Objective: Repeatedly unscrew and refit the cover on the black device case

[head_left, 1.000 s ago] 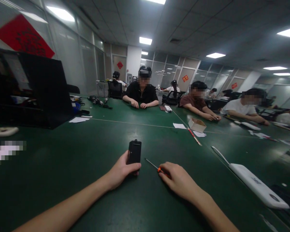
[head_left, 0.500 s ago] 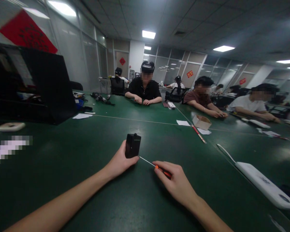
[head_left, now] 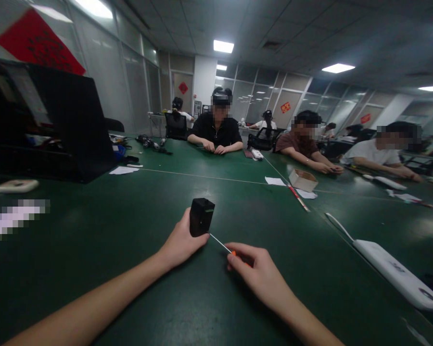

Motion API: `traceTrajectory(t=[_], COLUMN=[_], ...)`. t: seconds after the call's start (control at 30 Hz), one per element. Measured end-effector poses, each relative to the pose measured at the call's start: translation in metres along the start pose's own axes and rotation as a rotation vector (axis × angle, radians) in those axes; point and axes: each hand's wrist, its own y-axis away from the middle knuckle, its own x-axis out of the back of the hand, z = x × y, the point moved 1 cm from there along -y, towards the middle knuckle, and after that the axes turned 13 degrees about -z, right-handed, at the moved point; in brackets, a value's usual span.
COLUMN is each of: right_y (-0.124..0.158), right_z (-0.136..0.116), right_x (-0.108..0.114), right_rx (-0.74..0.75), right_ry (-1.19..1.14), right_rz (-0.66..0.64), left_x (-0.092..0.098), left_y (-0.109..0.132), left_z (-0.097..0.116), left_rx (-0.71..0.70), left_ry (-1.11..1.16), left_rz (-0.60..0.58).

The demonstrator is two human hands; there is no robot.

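Note:
My left hand point(head_left: 182, 242) is closed around a small black box-shaped device point(head_left: 201, 218), held upright above the green table point(head_left: 159, 293). Its thumb lies along the lower front of the device. In my right hand point(head_left: 258, 266) is a screwdriver point(head_left: 233, 253) with an orange and black handle, gripped between thumb and fingers. The thin metal shaft points up and left, its end at the lower right of the device by my left thumb. Whether the tip touches the device I cannot tell. Most of the handle is hidden by my fingers.
A white power strip point(head_left: 393, 271) with a cable lies to the right. Further back are a small open box point(head_left: 303, 180), papers point(head_left: 275, 181) and a red-and-white strip point(head_left: 299, 198). A large black case point(head_left: 72, 125) stands at left. Across the table sit several people point(head_left: 216, 127).
The black device has tilted slightly and shifted a little right. My right hand has turned a little around the screwdriver, so less of its handle shows.

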Motion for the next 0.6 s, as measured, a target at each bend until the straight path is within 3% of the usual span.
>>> traceTrajectory(t=[0.1,0.2,0.43,0.6], right_y=[-0.001,-0.001,0.003,0.005], right_z=[0.000,0.001,0.005,0.011], right_x=[-0.007,-0.009,-0.006,-0.005], right_rx=[-0.195,-0.275,0.130,0.139], right_ry=[-0.375,-0.484,0.337,0.549], right_rz=[-0.122,-0.134,0.085,0.109], left_x=[-0.002,-0.004,-0.003,-0.003], left_y=[0.003,0.004,0.004,0.004], left_z=[0.005,0.008,0.010,0.010], left_rx=[0.011,0.014,0.061,0.066], left_ry=[-0.091,-0.122,-0.155,-0.155], left_rz=[-0.006,-0.030,-0.042,-0.070])
